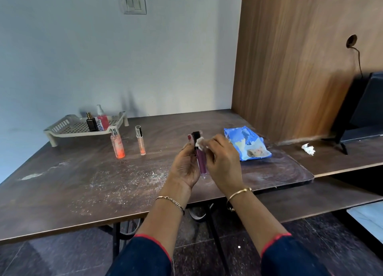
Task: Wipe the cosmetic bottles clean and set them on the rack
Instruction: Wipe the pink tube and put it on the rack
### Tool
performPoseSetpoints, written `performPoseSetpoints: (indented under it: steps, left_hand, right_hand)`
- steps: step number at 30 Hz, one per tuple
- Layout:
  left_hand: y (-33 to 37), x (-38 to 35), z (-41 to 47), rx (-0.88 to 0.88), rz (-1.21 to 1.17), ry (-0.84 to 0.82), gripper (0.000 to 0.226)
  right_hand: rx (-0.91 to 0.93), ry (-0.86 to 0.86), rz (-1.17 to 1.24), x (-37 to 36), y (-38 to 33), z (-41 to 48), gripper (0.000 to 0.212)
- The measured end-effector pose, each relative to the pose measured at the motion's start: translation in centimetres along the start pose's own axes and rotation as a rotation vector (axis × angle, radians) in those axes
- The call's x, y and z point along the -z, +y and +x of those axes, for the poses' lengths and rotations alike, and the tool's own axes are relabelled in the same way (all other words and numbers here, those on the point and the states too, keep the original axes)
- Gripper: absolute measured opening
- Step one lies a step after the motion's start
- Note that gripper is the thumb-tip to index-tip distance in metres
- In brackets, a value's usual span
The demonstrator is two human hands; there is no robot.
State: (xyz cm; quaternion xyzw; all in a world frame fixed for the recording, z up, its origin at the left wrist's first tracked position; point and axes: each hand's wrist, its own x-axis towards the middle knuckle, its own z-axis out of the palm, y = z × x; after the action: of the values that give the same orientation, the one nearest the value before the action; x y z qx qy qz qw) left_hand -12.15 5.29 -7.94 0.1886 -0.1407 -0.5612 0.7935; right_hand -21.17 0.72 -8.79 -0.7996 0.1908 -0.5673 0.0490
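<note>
Two hands were on one job: my left hand (186,165) gripped the purple gloss tube (201,161) upright, fingers curled round its lower body, above the table (83,182) near the front edge. My right hand (222,161) pinched a white wipe (200,143) against the black cap & neck. To do this bit well, I judged I should turn the tube w/ the left & drag the wipe down its full length, not just dab the top, esp. round the seam under the cap. Grip had to be firm, since a damp tube could slip. Two more, an orange spray bottle (117,145) & a slim peach tube (140,140), stood on the table just in front of the rack (62,128), not yet racked. A black bottle (92,123) & a red spray bottle (103,119) stood on the rack. The blue wipes pack (246,144) lay near my right.
</note>
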Motion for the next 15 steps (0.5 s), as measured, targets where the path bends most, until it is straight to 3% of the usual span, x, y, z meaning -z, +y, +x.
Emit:
performPoseSetpoints:
  steps: [6,8,12,15]
  left_hand:
    - [-0.4,0.8,1.1,0.004,-0.005,0.008,0.025]
    - [-0.6,1.0,1.5,0.009,0.082,0.006,0.020]
    - [-1.0,0.7,1.2,-0.004,0.340,-0.070,0.032]
    - [-1.1,0.7,1.2,-0.032,0.439,-0.089,0.027]
  right_hand:
    - [-0.037,-0.061,0.005,0.2,0.2,-1.1,0.023]
    - [-0.068,-0.035,-0.014,0.1,0.5,0.1,0.021]
    - [-0.157,0.043,-0.021,-0.3,1.0,2.0,0.024]
    - [-0.309,0.076,0.038,-0.7,1.0,2.4,0.016]
